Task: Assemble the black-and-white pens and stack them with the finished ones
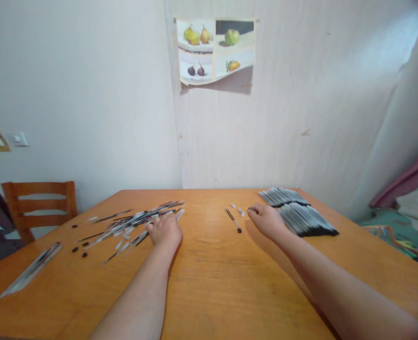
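Observation:
On the left of the table, my left hand [166, 230] rests with bent fingers at the near right side of a loose pile of thin dark sticks [123, 222]. Its fingertips are partly hidden, so what they grip is not clear. Small clear pieces [118, 244] lie among the sticks. To the right, my right hand [265, 218] is closed in a pinch just above the table; anything in it is too small to make out. Beside it are a few small clear caps [242, 213] and two thin sticks [231, 216] with a black piece [239, 230] at their near end.
Two rows of clear tubes with black ends [306, 219] lie beyond my right hand. A long clear sleeve [31, 270] with dark sticks is at the left edge. Black caps [84, 254] sit nearby. A wooden chair [40, 203] stands behind the left side; a wall closes the far edge.

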`<state>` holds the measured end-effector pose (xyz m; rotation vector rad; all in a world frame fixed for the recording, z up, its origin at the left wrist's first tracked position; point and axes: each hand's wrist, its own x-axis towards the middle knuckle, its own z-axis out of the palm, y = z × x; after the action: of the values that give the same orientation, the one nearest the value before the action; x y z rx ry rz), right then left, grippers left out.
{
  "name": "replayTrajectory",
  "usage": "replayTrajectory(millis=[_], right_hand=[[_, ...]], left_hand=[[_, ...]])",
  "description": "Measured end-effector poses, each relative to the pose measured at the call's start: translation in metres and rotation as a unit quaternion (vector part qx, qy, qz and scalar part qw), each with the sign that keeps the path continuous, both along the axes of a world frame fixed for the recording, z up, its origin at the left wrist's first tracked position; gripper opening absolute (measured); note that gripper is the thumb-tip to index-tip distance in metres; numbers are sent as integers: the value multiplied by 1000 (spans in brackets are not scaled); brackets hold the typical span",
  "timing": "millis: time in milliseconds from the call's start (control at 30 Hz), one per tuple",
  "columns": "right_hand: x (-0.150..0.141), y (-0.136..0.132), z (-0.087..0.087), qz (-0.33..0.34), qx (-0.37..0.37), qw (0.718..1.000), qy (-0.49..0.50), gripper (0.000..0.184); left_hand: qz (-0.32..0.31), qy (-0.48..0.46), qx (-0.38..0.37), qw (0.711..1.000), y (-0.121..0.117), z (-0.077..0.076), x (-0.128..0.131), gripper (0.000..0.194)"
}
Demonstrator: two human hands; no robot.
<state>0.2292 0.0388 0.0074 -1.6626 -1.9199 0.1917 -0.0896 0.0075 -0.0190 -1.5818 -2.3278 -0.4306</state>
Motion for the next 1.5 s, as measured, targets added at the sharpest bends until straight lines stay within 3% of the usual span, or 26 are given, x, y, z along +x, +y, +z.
replayTrajectory(millis=[133, 367, 533, 733, 833, 933, 1033, 1133, 1333, 1400, 1500], right_hand=[[-12, 14, -6, -6, -77, 996, -32, 18], [-43, 44, -11, -10, -160, 984, -72, 8], [-57, 59, -14, -16, -213, 971, -112, 11], [-63, 63, -12, -11, -236, 957, -166, 18], [-65, 61, -10, -14, -225, 956, -190, 24], [-70, 58, -9, -20, -203, 956, -211, 37], [-72, 53, -8, -23, -180, 958, -223, 41], [-71, 46, -2, -23, -153, 964, -216, 32], [-58, 33, 24, 16, -90, 984, -154, 27], [-53, 29, 30, 55, -69, 993, -77, 22], [-49, 21, 38, 104, -45, 990, 81, 14]], left_hand=[[-20, -11, 0, 1000, 2, -1, 4, 30], [-4, -19, -22, 1000, 1, 4, 11, 27], [-23, -30, -9, 999, 0, 6, 11, 27], [-69, -181, 53, 980, 4, 5, 6, 23], [-128, -317, 148, 928, 6, 7, 8, 17], [-164, -489, 222, 827, 7, 10, 13, 20], [-188, -625, 231, 721, 8, 12, 15, 27], [-210, -689, 243, 650, 9, 15, 14, 33], [-247, -749, 275, 549, 4, 28, 18, 33], [-257, -751, 277, 541, 2, 32, 20, 35], [-262, -724, 298, 564, -2, 35, 22, 36]])
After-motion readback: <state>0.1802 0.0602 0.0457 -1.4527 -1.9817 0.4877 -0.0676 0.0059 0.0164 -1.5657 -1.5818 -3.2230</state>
